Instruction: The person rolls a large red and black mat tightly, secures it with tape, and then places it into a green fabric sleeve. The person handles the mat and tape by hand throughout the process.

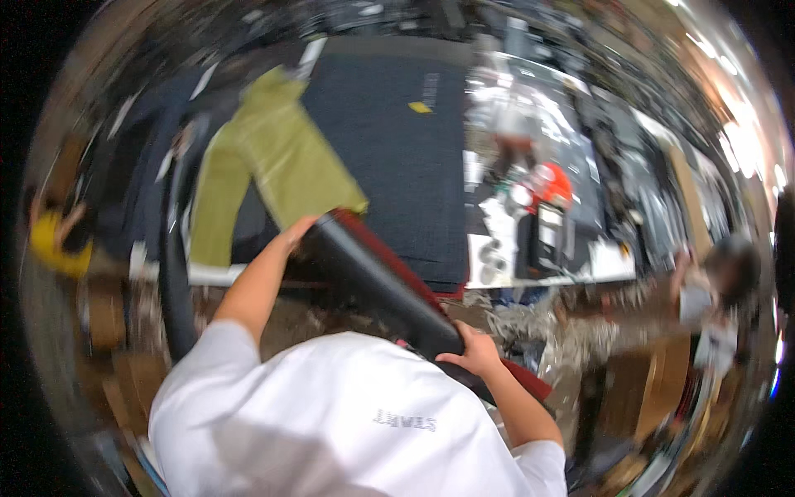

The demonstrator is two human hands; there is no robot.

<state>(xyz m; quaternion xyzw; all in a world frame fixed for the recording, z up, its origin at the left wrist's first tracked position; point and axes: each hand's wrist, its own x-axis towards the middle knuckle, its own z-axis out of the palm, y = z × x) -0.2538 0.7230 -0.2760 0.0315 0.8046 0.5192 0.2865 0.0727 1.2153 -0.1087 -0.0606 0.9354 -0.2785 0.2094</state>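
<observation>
Two hands on it: my left hand [300,230] has the upper end, my right hand [478,352] has the lower stretch, and the fingers of both are closed round one long, smooth black folded sheet with a dark red edge [389,286]. It slants right across my front, off the near side of the table [219,275], high at the left, low at the right, its tail poking out beyond my right hand. Whether the upper end touches the table, I can't tell.

Handling it well, I'd say, means an even pull between both hands, thumb firm on the fold, and that loose tail watched so it doesn't sag or crease.

And what a crowded surface! A broad dark navy cloth [414,190] lies ahead, carrying a small yellow tag [421,108]; an olive-green, two-legged piece of cloth [286,157] sprawls to the left; a rounded orange-red object [553,184] sits to the right among clutter too blurred to name.

Out in the room, a person in yellow [62,248] at the far left, another person [729,269] at the right, brown cardboard boxes [646,389], pale scraps [584,344] over the floor.
</observation>
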